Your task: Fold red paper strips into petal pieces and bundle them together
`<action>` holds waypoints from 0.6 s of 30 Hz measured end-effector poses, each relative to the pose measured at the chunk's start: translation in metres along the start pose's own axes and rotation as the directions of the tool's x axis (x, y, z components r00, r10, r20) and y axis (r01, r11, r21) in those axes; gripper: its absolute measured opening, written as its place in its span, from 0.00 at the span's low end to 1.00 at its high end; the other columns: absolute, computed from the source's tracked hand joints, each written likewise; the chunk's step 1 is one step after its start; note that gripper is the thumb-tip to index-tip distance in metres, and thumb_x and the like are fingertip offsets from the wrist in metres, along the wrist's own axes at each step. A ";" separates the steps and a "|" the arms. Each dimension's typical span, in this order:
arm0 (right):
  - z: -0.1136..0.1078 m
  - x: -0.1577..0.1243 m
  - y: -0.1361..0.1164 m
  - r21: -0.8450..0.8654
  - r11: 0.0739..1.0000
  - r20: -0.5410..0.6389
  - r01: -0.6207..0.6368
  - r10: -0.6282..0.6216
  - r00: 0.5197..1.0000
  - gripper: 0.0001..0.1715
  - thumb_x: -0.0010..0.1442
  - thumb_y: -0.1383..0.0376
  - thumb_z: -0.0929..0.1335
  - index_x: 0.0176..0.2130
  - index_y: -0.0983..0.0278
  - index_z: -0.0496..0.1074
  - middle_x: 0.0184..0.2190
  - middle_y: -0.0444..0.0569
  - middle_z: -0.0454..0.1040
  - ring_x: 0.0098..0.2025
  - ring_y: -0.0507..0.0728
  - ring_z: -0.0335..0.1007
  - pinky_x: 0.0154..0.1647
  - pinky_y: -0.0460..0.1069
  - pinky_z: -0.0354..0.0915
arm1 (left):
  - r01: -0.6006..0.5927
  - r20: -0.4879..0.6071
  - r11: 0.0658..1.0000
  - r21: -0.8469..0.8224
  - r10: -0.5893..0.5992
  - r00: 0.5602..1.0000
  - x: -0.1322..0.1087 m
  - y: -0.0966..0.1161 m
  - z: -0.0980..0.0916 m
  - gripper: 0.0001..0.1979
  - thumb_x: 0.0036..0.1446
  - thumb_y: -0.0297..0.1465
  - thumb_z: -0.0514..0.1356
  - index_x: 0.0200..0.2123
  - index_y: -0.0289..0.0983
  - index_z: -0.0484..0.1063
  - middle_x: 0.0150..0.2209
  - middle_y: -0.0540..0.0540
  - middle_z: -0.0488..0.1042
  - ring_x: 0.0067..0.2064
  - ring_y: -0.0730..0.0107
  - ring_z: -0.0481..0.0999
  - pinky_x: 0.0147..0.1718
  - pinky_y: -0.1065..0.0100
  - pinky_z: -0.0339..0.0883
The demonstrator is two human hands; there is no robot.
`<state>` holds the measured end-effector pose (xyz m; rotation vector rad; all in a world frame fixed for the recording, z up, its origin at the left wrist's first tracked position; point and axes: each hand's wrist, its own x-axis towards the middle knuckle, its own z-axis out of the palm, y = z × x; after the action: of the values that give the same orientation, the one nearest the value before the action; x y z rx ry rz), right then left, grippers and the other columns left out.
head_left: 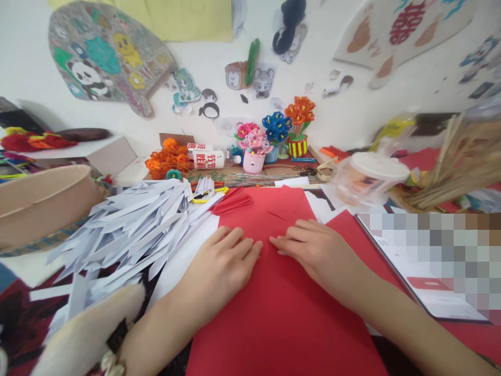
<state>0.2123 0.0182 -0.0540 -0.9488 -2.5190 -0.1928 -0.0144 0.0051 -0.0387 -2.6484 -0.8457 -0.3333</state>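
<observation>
Left hand (225,261) and right hand (317,250) lie flat, fingertips nearly meeting, pressing the red paper (282,313) directly beneath both palms; nothing pinched. Judgement: even outward pressure from the fingertips should keep the crease straight.

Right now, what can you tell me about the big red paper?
The red paper is a large, smooth, matte sheet lying flat in front of the person. Its far end is folded and shows creases. The left hand and right hand press flat on it, fingertips nearly meeting. White paper lies beside its left edge.
</observation>
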 end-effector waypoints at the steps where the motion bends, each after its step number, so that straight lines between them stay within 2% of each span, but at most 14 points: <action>1: 0.000 0.000 0.000 0.000 1.000 0.003 -0.017 0.017 1.000 0.11 0.66 0.70 0.66 0.42 0.67 0.79 0.30 0.48 0.78 0.31 0.58 0.67 0.34 0.53 0.63 | 0.007 -0.001 1.000 0.004 -0.007 1.000 0.000 0.000 0.000 0.10 0.66 0.25 0.54 0.46 0.32 0.74 0.33 0.46 0.77 0.37 0.63 0.71 0.36 0.62 0.60; 7: -0.003 -0.001 -0.001 0.000 0.996 0.019 -0.091 0.091 0.996 0.09 0.64 0.68 0.69 0.41 0.62 0.80 0.31 0.44 0.82 0.30 0.56 0.67 0.32 0.50 0.63 | 0.054 -0.005 0.998 0.016 -0.054 0.999 0.000 0.000 0.001 0.09 0.66 0.26 0.55 0.46 0.35 0.73 0.32 0.49 0.78 0.34 0.65 0.72 0.36 0.62 0.57; 12: -0.003 -0.002 -0.005 -0.088 0.981 -0.017 -0.175 0.175 0.985 0.05 0.60 0.66 0.73 0.37 0.58 0.82 0.29 0.41 0.83 0.27 0.56 0.68 0.31 0.51 0.60 | 0.067 -0.009 0.997 0.032 -0.066 0.998 0.000 0.001 0.001 0.07 0.65 0.27 0.56 0.44 0.35 0.74 0.29 0.50 0.77 0.32 0.66 0.71 0.34 0.63 0.56; 18: -0.005 -0.003 -0.011 -0.153 0.974 -0.031 -0.168 0.165 0.986 0.05 0.61 0.67 0.72 0.37 0.59 0.81 0.28 0.42 0.83 0.29 0.57 0.69 0.33 0.52 0.57 | 0.044 0.091 0.996 0.072 -0.051 0.995 0.005 0.004 -0.002 0.08 0.64 0.23 0.55 0.42 0.34 0.74 0.31 0.48 0.77 0.33 0.64 0.71 0.33 0.62 0.56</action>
<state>0.2089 0.0074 -0.0504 -1.2083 -2.4208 -0.3472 -0.0084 0.0033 -0.0360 -2.5993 -0.9333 -0.1901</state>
